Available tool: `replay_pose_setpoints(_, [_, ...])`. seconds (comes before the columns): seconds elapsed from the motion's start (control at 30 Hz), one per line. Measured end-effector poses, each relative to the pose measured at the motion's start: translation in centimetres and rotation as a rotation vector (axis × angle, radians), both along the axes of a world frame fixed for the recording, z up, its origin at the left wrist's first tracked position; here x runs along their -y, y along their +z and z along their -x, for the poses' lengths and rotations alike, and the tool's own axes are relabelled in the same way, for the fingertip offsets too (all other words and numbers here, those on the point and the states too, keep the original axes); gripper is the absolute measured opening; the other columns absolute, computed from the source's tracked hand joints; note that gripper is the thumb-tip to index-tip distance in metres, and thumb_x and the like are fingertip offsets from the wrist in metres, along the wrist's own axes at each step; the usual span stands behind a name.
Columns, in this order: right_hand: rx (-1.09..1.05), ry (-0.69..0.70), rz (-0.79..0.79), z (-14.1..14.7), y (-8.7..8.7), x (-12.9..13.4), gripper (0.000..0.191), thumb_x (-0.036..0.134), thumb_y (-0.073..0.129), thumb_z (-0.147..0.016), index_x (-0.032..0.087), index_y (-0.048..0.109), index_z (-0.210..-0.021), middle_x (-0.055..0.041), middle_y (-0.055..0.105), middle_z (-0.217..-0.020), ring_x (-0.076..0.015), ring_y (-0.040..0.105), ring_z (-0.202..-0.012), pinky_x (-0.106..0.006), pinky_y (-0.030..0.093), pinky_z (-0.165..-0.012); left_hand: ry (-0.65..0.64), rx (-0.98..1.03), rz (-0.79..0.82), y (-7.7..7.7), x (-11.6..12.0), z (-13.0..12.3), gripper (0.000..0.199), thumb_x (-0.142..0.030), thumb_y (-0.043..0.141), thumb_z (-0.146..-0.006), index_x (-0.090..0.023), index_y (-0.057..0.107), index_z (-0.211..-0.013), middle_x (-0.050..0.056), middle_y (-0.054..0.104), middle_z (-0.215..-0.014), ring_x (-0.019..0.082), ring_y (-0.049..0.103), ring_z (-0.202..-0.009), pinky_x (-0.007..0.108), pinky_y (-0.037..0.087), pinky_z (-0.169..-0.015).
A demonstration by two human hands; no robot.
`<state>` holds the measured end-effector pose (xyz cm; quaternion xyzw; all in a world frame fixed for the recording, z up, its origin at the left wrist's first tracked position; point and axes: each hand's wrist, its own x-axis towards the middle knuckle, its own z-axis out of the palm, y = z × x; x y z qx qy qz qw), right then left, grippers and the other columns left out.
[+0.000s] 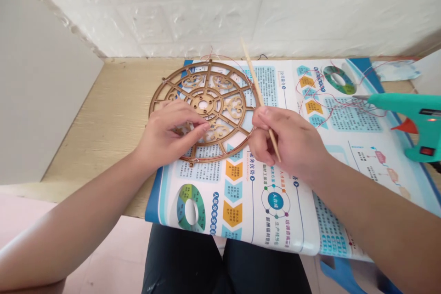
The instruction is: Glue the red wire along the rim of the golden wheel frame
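A round bronze-coloured openwork frame point(206, 89), with spokes and scroll patterns, lies on a printed sheet. My left hand point(172, 131) rests over its lower left part, fingers loosely bent; thumb tip and forefinger tip are close together. I see nothing between them. In my right hand point(287, 135) is a thin wooden stick point(253, 71), slanting up and to the left, its lower end poking out below the fingers. These fingers are at the frame's right rim; whether they touch it I cannot tell. Thin reddish wire point(228, 58) runs along the frame's far edge.
A teal glue gun point(420, 115) with a lit light lies at right, nozzle pointing left. Loose red wires point(330, 109) tangle beside its tip on the printed sheet point(275, 243). Behind the wooden tabletop point(93, 115) rises a white brick-pattern wall point(206, 14). A small packet point(396, 71) lies at the back right.
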<state>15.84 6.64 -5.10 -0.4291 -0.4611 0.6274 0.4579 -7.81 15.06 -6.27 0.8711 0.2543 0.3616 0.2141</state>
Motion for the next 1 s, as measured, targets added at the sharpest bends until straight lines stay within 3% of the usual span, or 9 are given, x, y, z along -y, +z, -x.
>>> replay_pose_setpoints(0.07, [-0.007, -0.007, -0.023, -0.2, 0.0, -0.3, 0.044, 0.047, 0.049, -0.104, 0.024, 0.044, -0.067, 0.0006, 0.059, -0.047, -0.0118, 0.045, -0.039, -0.027, 0.033, -0.042, 0.014, -0.012, -0.015, 0.1, 0.0, 0.1, 0.008, -0.025, 0.072, -0.091, -0.022, 0.073, -0.084, 0.001, 0.076, -0.08, 0.017, 0.068, -0.078, 0.039, 0.049, -0.078])
replay_pose_setpoints(0.17, [0.042, -0.084, -0.134, -0.4, -0.1, -0.2, 0.036, 0.051, 0.065, -0.094, 0.022, 0.066, -0.072, -0.0007, 0.062, -0.061, -0.0138, 0.053, -0.055, -0.03, 0.042, -0.053, 0.009, -0.021, -0.037, 0.2, 0.1, 0.1, 0.008, -0.026, 0.07, -0.092, -0.023, 0.073, -0.085, 0.001, 0.076, -0.08, 0.018, 0.068, -0.079, 0.04, 0.049, -0.079])
replay_pose_setpoints(0.27, [0.148, -0.192, -0.214, -0.6, -0.1, 0.3, 0.03, 0.051, 0.072, -0.092, 0.024, 0.078, -0.08, 0.0014, 0.054, -0.06, -0.0135, 0.047, -0.06, -0.031, 0.04, -0.057, -0.063, -0.041, -0.02, 0.3, 0.2, 0.0, 0.006, -0.025, 0.07, -0.092, -0.022, 0.073, -0.087, 0.002, 0.076, -0.082, 0.018, 0.068, -0.081, 0.038, 0.048, -0.078])
replay_pose_setpoints(0.37, [0.288, -0.231, -0.238, -0.6, 0.1, 1.1, 0.022, 0.042, 0.072, -0.094, 0.024, 0.075, -0.082, 0.0022, 0.057, -0.062, -0.0122, 0.05, -0.054, -0.029, 0.041, -0.051, -0.175, -0.113, 0.015, 0.2, 0.3, 0.1, 0.007, -0.027, 0.073, -0.09, -0.021, 0.074, -0.092, 0.003, 0.076, -0.086, 0.017, 0.068, -0.084, 0.038, 0.048, -0.082])
replay_pose_setpoints(0.5, [0.438, -0.098, -0.374, -0.4, 0.2, 1.5, 0.014, 0.029, 0.062, -0.1, 0.023, 0.066, -0.088, 0.0007, 0.066, -0.081, -0.0138, 0.068, -0.067, -0.029, 0.055, -0.062, -0.236, -0.219, 0.02, -0.1, 0.2, 0.2, 0.012, -0.032, 0.076, -0.088, -0.022, 0.074, -0.095, 0.001, 0.076, -0.088, 0.018, 0.068, -0.087, 0.038, 0.043, -0.086])
replay_pose_setpoints(0.57, [0.563, -0.042, -0.485, -0.3, 0.2, 1.5, 0.013, 0.023, 0.059, -0.101, 0.022, 0.063, -0.088, 0.0014, 0.068, -0.084, -0.0129, 0.07, -0.072, -0.027, 0.055, -0.066, -0.245, -0.239, 0.015, -0.2, 0.2, 0.2, 0.012, -0.033, 0.076, -0.089, -0.023, 0.074, -0.095, 0.0, 0.075, -0.089, 0.017, 0.068, -0.087, 0.038, 0.04, -0.085])
replay_pose_setpoints(0.7, [0.774, 0.012, -0.658, -0.1, 0.1, 1.5, 0.013, 0.018, 0.057, -0.101, 0.021, 0.062, -0.089, 0.0027, 0.07, -0.08, -0.0104, 0.066, -0.068, -0.025, 0.048, -0.062, -0.256, -0.247, 0.032, -0.4, 0.1, 0.3, 0.015, -0.034, 0.079, -0.087, -0.022, 0.075, -0.095, -0.001, 0.074, -0.088, 0.017, 0.067, -0.088, 0.037, 0.038, -0.086])
replay_pose_setpoints(1.0, [0.81, 0.024, -0.655, 0.1, -0.1, 1.6, 0.015, 0.02, 0.056, -0.101, 0.023, 0.063, -0.088, 0.0025, 0.07, -0.078, -0.012, 0.066, -0.067, -0.027, 0.047, -0.06, -0.262, -0.282, 0.051, -0.3, -0.1, 0.4, 0.014, -0.035, 0.079, -0.087, -0.026, 0.076, -0.097, -0.002, 0.076, -0.09, 0.018, 0.067, -0.09, 0.038, 0.038, -0.087])
